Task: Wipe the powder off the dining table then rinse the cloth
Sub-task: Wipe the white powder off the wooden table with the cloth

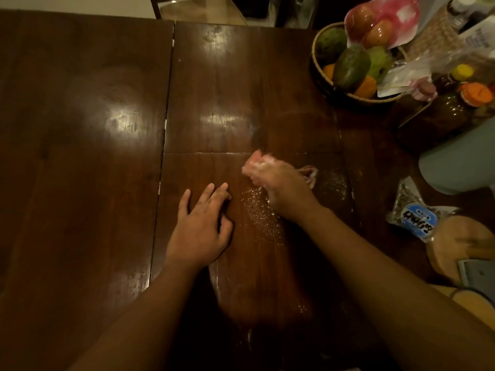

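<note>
Printed matter, head view. No text fully legible. Clear packet (413,219), right side of dining table (107,183): blue oval label w/ bold black script, chars. not decipherable. White label (479,36), top-right corner: dark print, too blurred to read.

Left hand (199,228) flat, fingers (208,192) spread; right hand (282,184) gripping cloth (256,163), blurred.

Plenty of open desk (80,129) running left of the fruit basket (315,58), but on the basket's near side dark jars (434,116), a packet (416,218) and a round board (463,245) crowd the passage.
</note>
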The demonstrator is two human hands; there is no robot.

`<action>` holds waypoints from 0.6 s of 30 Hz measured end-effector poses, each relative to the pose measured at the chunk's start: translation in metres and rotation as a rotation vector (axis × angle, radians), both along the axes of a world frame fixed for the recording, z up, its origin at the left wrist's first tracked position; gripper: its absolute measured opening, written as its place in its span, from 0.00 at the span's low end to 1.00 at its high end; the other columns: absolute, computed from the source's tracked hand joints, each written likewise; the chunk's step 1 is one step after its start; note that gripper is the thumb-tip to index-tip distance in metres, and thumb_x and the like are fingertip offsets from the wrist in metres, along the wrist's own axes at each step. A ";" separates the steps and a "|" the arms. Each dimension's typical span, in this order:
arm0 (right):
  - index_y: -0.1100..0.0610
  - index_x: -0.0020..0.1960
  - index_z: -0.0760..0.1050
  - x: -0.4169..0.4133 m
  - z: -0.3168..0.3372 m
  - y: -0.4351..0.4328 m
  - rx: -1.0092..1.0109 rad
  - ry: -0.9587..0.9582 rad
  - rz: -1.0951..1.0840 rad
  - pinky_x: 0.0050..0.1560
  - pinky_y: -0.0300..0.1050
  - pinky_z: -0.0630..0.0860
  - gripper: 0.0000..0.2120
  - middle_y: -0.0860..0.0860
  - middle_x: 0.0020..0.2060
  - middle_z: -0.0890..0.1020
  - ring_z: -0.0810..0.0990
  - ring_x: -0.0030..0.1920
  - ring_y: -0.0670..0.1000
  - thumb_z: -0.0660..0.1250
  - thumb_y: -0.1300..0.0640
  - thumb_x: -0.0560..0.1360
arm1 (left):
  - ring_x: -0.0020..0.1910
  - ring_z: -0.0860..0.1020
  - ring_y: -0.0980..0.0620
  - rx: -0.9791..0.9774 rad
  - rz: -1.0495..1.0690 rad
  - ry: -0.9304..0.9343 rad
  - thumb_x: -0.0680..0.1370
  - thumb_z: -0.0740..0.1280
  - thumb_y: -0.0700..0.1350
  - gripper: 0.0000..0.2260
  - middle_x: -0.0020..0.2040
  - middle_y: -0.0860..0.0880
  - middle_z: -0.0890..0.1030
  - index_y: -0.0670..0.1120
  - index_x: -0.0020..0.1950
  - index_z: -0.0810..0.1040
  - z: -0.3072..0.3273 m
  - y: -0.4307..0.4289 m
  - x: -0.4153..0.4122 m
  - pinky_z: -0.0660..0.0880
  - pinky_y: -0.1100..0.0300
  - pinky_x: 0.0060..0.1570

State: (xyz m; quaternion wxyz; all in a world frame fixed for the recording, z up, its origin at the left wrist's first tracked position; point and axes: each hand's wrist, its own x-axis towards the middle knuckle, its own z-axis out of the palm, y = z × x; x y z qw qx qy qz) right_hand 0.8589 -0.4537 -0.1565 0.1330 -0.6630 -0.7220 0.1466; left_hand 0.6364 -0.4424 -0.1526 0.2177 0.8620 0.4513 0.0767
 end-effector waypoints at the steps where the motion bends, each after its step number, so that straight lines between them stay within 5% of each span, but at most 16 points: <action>1: 0.48 0.72 0.71 -0.003 0.002 -0.005 -0.040 0.015 0.158 0.75 0.56 0.62 0.28 0.51 0.72 0.73 0.66 0.75 0.55 0.61 0.69 0.76 | 0.77 0.56 0.57 0.002 0.007 0.002 0.79 0.57 0.48 0.21 0.76 0.54 0.65 0.52 0.72 0.64 -0.001 0.000 0.000 0.41 0.49 0.77; 3: 0.42 0.70 0.72 0.000 0.013 -0.016 -0.194 0.050 0.369 0.77 0.53 0.54 0.29 0.46 0.75 0.68 0.58 0.77 0.49 0.61 0.68 0.76 | 0.78 0.54 0.55 0.007 0.042 -0.005 0.79 0.57 0.47 0.23 0.77 0.51 0.63 0.50 0.75 0.61 -0.001 -0.001 -0.001 0.43 0.51 0.77; 6: 0.35 0.62 0.74 0.025 0.017 -0.024 -0.393 0.073 0.217 0.77 0.53 0.44 0.29 0.36 0.73 0.61 0.49 0.75 0.44 0.64 0.68 0.75 | 0.79 0.52 0.53 0.009 0.065 -0.007 0.79 0.56 0.47 0.25 0.78 0.49 0.61 0.49 0.77 0.58 -0.001 -0.001 -0.002 0.43 0.53 0.77; 11: 0.46 0.71 0.72 0.004 0.003 -0.016 -0.050 0.049 -0.140 0.76 0.53 0.57 0.28 0.49 0.72 0.73 0.66 0.75 0.53 0.61 0.69 0.76 | 0.79 0.52 0.52 0.016 0.056 -0.007 0.78 0.55 0.47 0.25 0.78 0.49 0.61 0.49 0.76 0.60 -0.002 0.000 -0.002 0.45 0.51 0.78; 13: 0.48 0.69 0.75 -0.019 0.005 -0.024 -0.016 0.036 0.009 0.74 0.58 0.62 0.27 0.50 0.71 0.74 0.67 0.75 0.55 0.58 0.69 0.75 | 0.79 0.53 0.52 0.019 0.054 -0.007 0.77 0.54 0.48 0.26 0.78 0.49 0.61 0.49 0.76 0.61 -0.003 0.000 -0.002 0.46 0.51 0.78; 16: 0.46 0.64 0.79 -0.012 0.012 -0.049 -0.260 0.143 0.365 0.78 0.54 0.55 0.32 0.46 0.73 0.72 0.60 0.77 0.46 0.61 0.75 0.71 | 0.79 0.53 0.52 0.012 0.052 -0.014 0.77 0.56 0.47 0.25 0.78 0.48 0.62 0.49 0.76 0.61 -0.003 0.000 -0.002 0.46 0.50 0.78; 18: 0.43 0.61 0.80 0.011 0.017 -0.064 -0.356 0.241 0.324 0.79 0.53 0.52 0.31 0.43 0.71 0.73 0.59 0.77 0.40 0.64 0.74 0.69 | 0.79 0.53 0.52 0.014 0.053 -0.013 0.78 0.57 0.46 0.25 0.78 0.48 0.62 0.49 0.76 0.61 -0.003 0.000 -0.002 0.46 0.49 0.78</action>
